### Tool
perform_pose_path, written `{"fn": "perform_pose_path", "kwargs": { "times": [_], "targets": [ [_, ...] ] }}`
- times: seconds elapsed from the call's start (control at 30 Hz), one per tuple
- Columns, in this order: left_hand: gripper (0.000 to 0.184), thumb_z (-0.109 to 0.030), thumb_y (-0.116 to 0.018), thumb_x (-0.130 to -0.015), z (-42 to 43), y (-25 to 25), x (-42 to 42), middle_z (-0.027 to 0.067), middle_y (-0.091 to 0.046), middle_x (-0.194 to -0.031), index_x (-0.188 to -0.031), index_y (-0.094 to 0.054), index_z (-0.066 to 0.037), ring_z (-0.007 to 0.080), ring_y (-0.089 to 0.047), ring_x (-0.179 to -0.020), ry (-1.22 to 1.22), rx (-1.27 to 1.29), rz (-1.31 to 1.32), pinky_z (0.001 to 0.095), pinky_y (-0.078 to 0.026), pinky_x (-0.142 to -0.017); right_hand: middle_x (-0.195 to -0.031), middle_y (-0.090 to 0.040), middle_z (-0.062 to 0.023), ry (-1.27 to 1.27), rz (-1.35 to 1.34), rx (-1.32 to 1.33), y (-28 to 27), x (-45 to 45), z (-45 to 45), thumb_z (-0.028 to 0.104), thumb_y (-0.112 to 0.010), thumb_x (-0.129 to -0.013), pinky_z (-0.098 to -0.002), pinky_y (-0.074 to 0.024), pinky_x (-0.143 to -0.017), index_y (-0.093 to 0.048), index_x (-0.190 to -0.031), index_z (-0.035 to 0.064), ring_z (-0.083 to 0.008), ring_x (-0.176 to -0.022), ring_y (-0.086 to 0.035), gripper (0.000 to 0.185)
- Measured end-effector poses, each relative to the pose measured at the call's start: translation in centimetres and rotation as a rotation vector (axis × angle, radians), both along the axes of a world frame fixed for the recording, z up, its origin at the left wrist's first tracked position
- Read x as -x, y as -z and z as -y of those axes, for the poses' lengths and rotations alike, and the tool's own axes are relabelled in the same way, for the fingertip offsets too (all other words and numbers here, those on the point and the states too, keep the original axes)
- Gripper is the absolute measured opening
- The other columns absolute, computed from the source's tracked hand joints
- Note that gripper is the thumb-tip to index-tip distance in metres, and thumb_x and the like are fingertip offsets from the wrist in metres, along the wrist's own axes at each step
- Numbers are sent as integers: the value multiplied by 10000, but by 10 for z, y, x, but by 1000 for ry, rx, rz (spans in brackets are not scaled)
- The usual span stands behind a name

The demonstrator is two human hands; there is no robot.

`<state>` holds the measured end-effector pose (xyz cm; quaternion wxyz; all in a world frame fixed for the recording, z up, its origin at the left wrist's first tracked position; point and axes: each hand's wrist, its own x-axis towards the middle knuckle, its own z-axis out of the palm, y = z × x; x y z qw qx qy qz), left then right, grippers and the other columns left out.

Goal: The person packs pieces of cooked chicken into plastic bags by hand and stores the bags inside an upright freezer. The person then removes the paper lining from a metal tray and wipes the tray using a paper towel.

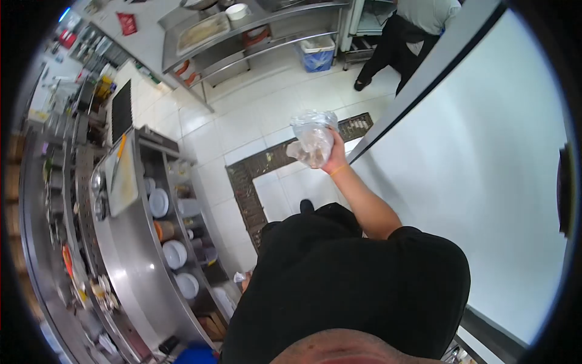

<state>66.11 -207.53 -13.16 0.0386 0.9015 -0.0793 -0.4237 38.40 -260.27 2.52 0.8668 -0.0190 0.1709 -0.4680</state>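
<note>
My right hand is closed around a clear plastic bag, held out in front of me over the floor. The bag is crumpled, and something pale shows dimly inside it. Low at my left side, my left hand is mostly hidden by my black shirt. A small whitish piece shows at its fingers, too small to name.
To the left runs a steel counter with a cutting board, an orange-handled knife and bowls on shelves below. A floor drain grate lies ahead. A white door panel stands right; another person is beyond it.
</note>
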Motion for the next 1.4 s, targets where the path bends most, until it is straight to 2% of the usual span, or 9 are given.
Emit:
{"fn": "perform_pose_path", "kwargs": {
  "times": [0.27, 0.53, 0.7, 0.87, 1.07, 1.17, 1.23, 1.3, 1.4],
  "targets": [
    [839, -649, -356, -974, 199, 34, -65, 301, -653, -1061, -1131, -597, 139, 418, -633, -1022, 219, 15, -62, 460, -518, -818, -1247, -625, -152, 43, 31, 26, -9, -24, 136, 365, -529, -912, -530, -476, -1011, -547, -1305, 78, -345, -1138, -608, 486],
    [828, -641, -353, -981, 428, 75, -167, 293, -667, -1030, -1114, -608, 136, 410, -653, -987, 459, -6, -81, 459, -532, -789, -1284, -601, -154, 289, -25, -75, -3, -24, 254, 314, -510, -891, -672, -386, -1034, -523, -1332, 81, -377, -1208, -559, 498],
    [821, -635, -351, -985, 588, 73, -213, 288, -675, -1010, -1103, -614, 134, 405, -665, -965, 572, -10, -14, 458, -541, -771, -1222, -636, -154, 547, -111, -40, 0, 20, 324, 330, -534, -909, -552, -453, -1034, -549, -1297, 70, -355, -1124, -614, 467],
    [815, -630, -349, -990, 752, 57, -233, 283, -684, -991, -1093, -621, 132, 400, -677, -943, 559, 98, 91, 458, -550, -753, -1188, -658, -153, 748, -125, -14, -19, 72, 373, 348, -555, -896, -572, -457, -1019, -579, -1254, 60, -352, -1095, -632, 460],
    [640, -504, -432, -1014, 967, 66, -171, 238, -695, -973, -1107, -627, 98, 320, -705, -827, 337, 611, -125, 405, -573, -626, -1128, -676, -137, 813, -108, -9, -2, 154, 435, 348, -553, -895, -550, -484, -989, -619, -1169, 58, -331, -1032, -650, 404],
    [540, -437, -458, -1019, 1052, 60, -97, 203, -699, -974, -1117, -637, 62, 291, -701, -782, 497, 877, -160, 383, -573, -575, -1092, -676, -129, 873, -77, -14, 2, 178, 468, 295, -585, -899, -516, -507, -964, -608, -1164, 63, -309, -993, -662, 353],
    [525, -427, -473, -1012, 1096, -16, -5, 190, -693, -1032, -1173, -621, 50, 287, -692, -875, 646, 829, -217, 394, -590, -697, -1071, -675, -123, 884, -40, -44, 5, 193, 480, 250, -610, -897, -485, -522, -949, -599, -1161, 66, -292, -981, -668, 322],
    [545, -447, -473, -1014, 1168, 29, 25, 192, -664, -1137, -1265, -586, 23, 299, -667, -982, 811, 842, -201, 419, -570, -825, -1071, -675, -120, 822, -18, -31, 2, 209, 494, 249, -619, -893, -470, -531, -941, -600, -1156, 66, -277, -978, -670, 321],
    [601, -484, -430, -1027, 1192, -51, 154, 184, -604, -1265, -1372, -503, 3, 329, -632, -1070, 761, 665, -541, 430, -530, -912, -1073, -670, -118, 790, -42, -75, 32, 227, 504, 235, -646, -883, -435, -544, -929, -585, -1195, 56, -253, -995, -669, 365]
  ]
}}
